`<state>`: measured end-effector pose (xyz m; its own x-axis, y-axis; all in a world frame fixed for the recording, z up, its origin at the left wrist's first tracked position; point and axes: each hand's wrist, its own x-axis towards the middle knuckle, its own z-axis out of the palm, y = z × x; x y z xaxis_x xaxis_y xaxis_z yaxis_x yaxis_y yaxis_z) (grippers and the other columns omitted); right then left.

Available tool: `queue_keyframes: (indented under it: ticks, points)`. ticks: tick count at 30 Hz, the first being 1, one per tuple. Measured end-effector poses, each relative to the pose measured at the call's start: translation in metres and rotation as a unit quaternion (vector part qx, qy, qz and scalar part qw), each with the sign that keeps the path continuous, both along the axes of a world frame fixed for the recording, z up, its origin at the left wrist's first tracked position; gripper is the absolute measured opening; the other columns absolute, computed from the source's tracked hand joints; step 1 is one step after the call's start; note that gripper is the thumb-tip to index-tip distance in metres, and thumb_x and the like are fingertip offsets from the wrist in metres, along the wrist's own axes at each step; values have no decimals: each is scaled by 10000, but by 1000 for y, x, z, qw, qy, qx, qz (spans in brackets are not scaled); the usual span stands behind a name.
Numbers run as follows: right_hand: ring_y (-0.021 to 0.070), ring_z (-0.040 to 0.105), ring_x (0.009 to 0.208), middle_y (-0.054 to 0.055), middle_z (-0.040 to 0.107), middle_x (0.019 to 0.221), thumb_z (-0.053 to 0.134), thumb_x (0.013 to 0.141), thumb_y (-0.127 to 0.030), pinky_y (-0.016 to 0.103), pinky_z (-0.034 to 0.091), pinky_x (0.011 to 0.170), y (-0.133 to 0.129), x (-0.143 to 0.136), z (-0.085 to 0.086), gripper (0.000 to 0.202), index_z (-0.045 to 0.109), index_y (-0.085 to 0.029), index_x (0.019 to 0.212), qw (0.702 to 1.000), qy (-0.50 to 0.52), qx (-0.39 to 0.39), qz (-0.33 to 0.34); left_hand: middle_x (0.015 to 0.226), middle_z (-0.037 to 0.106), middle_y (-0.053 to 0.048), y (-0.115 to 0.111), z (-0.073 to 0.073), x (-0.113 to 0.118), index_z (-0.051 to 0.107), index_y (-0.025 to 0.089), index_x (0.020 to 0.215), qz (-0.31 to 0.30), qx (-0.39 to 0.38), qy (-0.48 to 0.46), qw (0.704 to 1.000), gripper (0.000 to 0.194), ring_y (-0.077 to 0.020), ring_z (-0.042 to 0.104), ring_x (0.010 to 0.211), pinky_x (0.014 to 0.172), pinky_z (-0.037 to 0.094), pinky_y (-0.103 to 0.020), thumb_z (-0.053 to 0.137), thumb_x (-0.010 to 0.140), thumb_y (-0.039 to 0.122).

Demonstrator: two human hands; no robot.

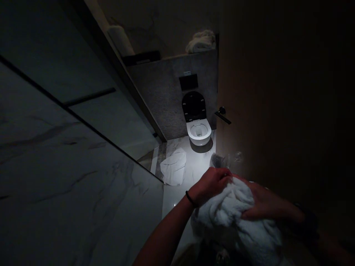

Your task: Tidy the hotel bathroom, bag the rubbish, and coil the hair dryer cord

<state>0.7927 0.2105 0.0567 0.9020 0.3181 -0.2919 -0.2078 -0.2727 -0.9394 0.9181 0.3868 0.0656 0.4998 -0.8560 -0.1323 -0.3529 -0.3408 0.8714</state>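
Note:
A white fluffy towel (227, 203) hangs bunched up in front of my body at the lower right. My left hand (212, 184), with a dark band at the wrist, is closed at the towel's top edge. From the other side my right hand (259, 201) grips the towel, thumb across its folds. The fingertips of both hands meet near the top and are partly hidden. Just beyond the hands is something clear and crinkled, like a plastic bag (220, 160), with a dark part; whether a hand touches it I cannot tell.
A white cloth (174, 167) lies on the marble floor beside the glass shower panel (91, 129). Ahead is a toilet (199, 132) with its black lid raised. Folded towels (202, 41) sit on the ledge above. The door handle (222, 115) juts out at right. Light is dim.

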Motion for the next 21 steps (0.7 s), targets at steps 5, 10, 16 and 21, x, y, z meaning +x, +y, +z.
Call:
queue_keyframes:
  ticks: [5, 10, 16, 21]
  points:
    - [222, 561, 959, 82, 554, 1111, 731, 620, -306, 290, 459, 832, 23, 78, -15, 772, 400, -112, 1290, 999, 29, 30, -4, 764, 646, -20, 6, -17, 72, 674, 114, 864, -53, -6, 7, 999, 213, -99, 545, 687, 643, 383, -183, 475, 869, 191]
    - [206, 534, 931, 53, 539, 1029, 706, 651, -302, 276, 438, 781, 22, 131, -33, 596, 430, -146, 1155, 998, 50, 23, -9, 778, 657, -17, 10, -49, 139, 680, 123, 858, -59, -9, 37, 998, 214, -96, 550, 701, 653, 390, -175, 470, 849, 161]
    - [161, 468, 776, 17, 517, 870, 708, 646, -355, 246, 391, 667, -3, 199, -69, 483, 491, -140, 1020, 995, 79, 19, -50, 735, 640, -10, -12, -91, 214, 689, 111, 815, -92, -47, 70, 992, 222, -87, 539, 673, 632, 383, -166, 470, 843, 135]
    - [235, 491, 1085, 96, 492, 1221, 742, 663, -403, 307, 391, 966, -34, 270, -110, 793, 378, -147, 1320, 989, 70, 111, -70, 771, 656, -18, -49, -114, 284, 698, 104, 850, -141, -36, 106, 984, 170, -86, 560, 688, 649, 403, -151, 536, 848, 158]
